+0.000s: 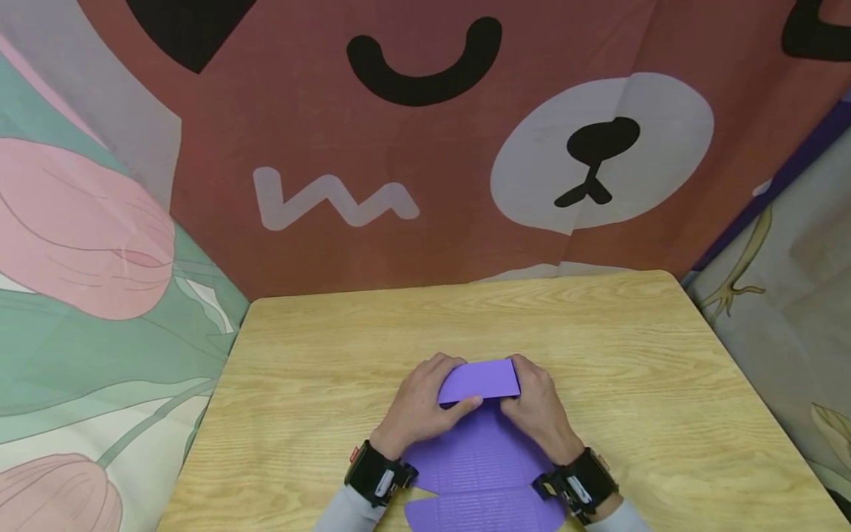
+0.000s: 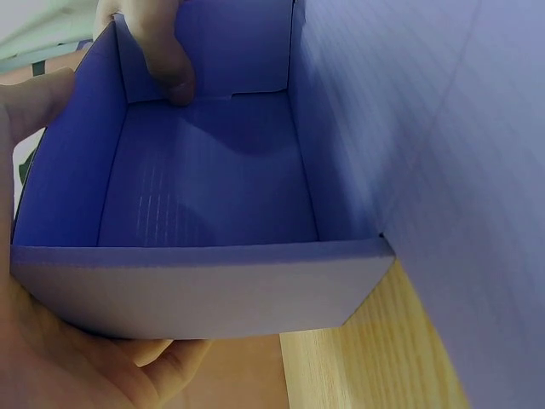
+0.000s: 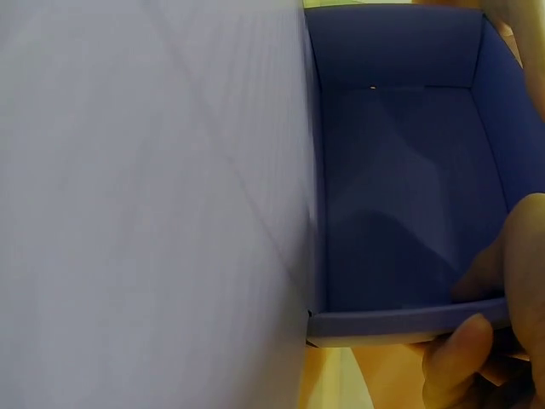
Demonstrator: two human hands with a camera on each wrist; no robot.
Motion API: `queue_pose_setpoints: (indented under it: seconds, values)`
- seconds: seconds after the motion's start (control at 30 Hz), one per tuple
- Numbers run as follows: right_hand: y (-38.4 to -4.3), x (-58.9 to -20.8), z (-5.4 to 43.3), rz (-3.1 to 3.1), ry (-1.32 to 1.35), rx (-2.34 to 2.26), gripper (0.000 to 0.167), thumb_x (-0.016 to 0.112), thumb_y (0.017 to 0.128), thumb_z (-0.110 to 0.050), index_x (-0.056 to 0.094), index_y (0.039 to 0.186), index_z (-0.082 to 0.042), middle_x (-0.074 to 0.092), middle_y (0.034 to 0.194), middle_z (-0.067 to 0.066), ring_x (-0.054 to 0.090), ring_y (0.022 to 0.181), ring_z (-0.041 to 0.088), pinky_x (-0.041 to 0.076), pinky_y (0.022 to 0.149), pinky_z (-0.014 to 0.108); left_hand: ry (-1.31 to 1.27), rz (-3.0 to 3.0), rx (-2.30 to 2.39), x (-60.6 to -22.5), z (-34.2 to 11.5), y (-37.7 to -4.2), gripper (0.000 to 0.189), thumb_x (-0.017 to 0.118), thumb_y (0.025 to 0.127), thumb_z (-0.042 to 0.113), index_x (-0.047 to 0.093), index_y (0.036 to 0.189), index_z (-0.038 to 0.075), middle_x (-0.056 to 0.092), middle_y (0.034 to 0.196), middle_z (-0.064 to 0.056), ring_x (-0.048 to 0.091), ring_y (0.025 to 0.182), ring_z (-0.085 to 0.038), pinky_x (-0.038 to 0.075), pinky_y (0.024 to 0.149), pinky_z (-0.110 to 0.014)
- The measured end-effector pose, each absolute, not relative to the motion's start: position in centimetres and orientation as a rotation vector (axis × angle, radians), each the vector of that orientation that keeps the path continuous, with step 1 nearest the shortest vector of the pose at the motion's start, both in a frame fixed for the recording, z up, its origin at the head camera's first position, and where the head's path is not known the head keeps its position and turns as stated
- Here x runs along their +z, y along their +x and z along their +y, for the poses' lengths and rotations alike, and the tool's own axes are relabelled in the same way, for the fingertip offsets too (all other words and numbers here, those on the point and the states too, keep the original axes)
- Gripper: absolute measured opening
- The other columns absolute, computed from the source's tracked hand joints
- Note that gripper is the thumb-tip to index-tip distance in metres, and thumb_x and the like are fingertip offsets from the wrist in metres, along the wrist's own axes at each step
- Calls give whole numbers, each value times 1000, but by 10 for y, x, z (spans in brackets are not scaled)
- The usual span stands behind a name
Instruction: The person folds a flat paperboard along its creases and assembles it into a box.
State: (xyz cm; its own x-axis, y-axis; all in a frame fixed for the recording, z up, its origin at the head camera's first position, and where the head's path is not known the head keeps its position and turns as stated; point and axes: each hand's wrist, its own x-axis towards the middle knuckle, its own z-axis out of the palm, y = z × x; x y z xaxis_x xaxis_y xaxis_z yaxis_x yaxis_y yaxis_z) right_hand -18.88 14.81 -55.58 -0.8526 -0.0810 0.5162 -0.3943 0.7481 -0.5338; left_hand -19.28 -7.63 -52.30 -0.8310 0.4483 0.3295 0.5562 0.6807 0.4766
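A purple cardboard box point(image 1: 480, 379) is held up on its side above the table, its tray folded into walls. Its long lid panel point(image 1: 479, 451), with side flaps, stretches toward the person. My left hand point(image 1: 422, 399) grips one end of the tray, thumb along the near wall and fingers around the outside, underneath in the left wrist view. The opposite end is pinched by my right hand point(image 1: 537, 406), its thumb point(image 3: 490, 273) inside and fingers outside. Both wrist views look into the tray's interior point(image 2: 213, 170), where only the right hand's digits reach in.
The wood-grain table point(image 1: 319, 369) spreads out around the box. Behind it hangs a brown printed cloth point(image 1: 452, 148), with a floral cloth point(image 1: 86, 244) at the left and another pale cloth point(image 1: 784, 295) at the right. Each wrist wears a black camera strap point(image 1: 375, 473).
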Motion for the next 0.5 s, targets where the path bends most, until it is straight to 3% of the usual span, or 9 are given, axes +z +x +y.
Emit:
queue_pose_setpoints:
  seconds: [0.5]
  values:
    - [-188, -555, 148, -2469, 360, 906, 45, 73, 56, 5, 63, 99, -3, 69, 84, 10, 69, 78, 25, 56, 66, 40, -802, -2746, -876, -522, -75, -194, 58, 56, 86, 72, 56, 129, 33, 59, 117, 19, 57, 100, -1, 49, 81, -26]
